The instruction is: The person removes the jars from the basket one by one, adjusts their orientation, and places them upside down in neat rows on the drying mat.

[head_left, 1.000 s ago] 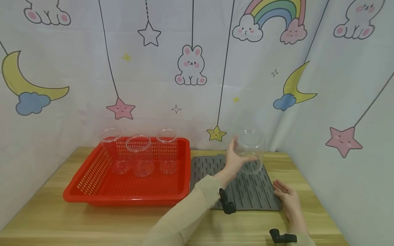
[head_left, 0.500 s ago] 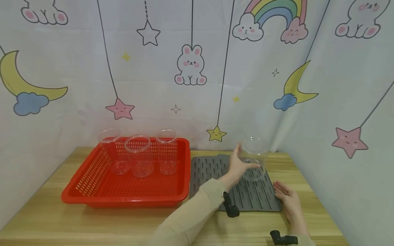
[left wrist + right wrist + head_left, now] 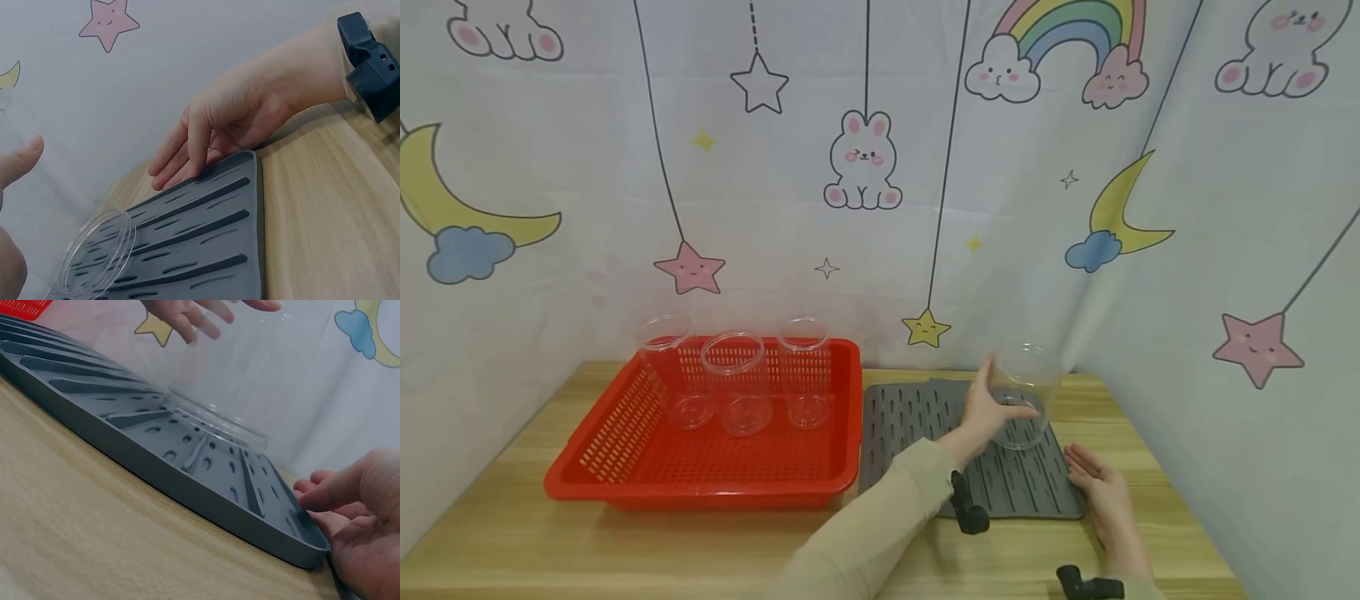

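**Clear cup at the mat, base contact uncertain**

From my station I read the left grip [image 3: 981, 417], a bare hand, as curled round the side of a clear cup [image 3: 1036, 383], thumb toward me. The cup is over the right part of the grey mat [image 3: 917, 417]; whether its base rests there or hangs just above, I cannot tell. The right grip [image 3: 1102, 492] is relaxed, fingers extended, at the mat's right edge.

What worries me: the mat is ridged, so a base released astride a ridge could rock or tip. The cup's wall looks smooth and one hand alone has it, so a weak hold could let it slip. A nudge from the right side might shift the mat underneath. And the wall is so transparent that I could easily misjudge its height.

Only the head view gives me the whole red basket [image 3: 700, 487] on the wooden counter [image 3: 760, 554], with three more cups [image 3: 735, 383] standing inside; the right wrist view catches just a corner of that basket, the left wrist view none. The left wrist view, though, shows the right grip meeting the mat's rim, and the right wrist view shows that rim's raised side.
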Motion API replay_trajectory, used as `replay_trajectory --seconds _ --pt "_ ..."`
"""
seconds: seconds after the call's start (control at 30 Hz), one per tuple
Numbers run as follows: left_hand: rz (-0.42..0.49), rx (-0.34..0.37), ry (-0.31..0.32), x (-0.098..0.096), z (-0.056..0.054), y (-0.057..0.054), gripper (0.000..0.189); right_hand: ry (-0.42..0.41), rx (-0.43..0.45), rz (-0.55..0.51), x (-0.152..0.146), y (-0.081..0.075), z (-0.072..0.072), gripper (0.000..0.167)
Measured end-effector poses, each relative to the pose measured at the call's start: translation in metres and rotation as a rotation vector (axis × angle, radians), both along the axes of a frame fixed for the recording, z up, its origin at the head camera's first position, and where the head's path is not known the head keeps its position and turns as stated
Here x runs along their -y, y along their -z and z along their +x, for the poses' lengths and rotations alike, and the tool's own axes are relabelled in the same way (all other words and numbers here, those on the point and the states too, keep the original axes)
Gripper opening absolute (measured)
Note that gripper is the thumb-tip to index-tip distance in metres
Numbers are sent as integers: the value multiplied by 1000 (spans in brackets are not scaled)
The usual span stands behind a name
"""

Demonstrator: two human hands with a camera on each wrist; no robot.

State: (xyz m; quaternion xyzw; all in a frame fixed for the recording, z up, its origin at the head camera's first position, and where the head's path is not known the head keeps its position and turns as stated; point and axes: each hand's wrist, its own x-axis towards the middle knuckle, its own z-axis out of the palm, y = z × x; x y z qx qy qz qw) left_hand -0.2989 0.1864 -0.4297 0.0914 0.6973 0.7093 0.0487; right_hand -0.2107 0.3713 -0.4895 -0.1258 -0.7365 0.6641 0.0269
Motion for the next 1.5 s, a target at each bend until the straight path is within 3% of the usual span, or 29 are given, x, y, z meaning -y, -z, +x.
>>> replay_trajectory --seconds 0.33,0.53,0.7,0.93,1.1,1.3,1.4,1.5 --pt "-142 -30 28 -5 3 -9 108 12 -5 -23 2 0 1 58" --pt "-172 -13 50 -2 1 -12 111 13 -42 -30 1 1 0 57" --pt "-171 -8 56 6 3 -22 114 -4 -75 -45 0 3 -1 59" --pt "-156 -26 88 28 10 -53 111 -23 -131 -91 0 6 -2 62" --pt "-69 -33 92 50 21 -79 103 -28 -124 -82 -1 6 -3 62" --pt "-28 -154 106 88 35 -110 99 -42 -125 -78 -2 6 -4 62" --pt "-14 -211 79 110 40 -122 97 -53 -159 -96 -3 7 -4 63" --pt "-6 -224 42 134 41 -132 96 -57 -191 -128 -4 8 -3 60"
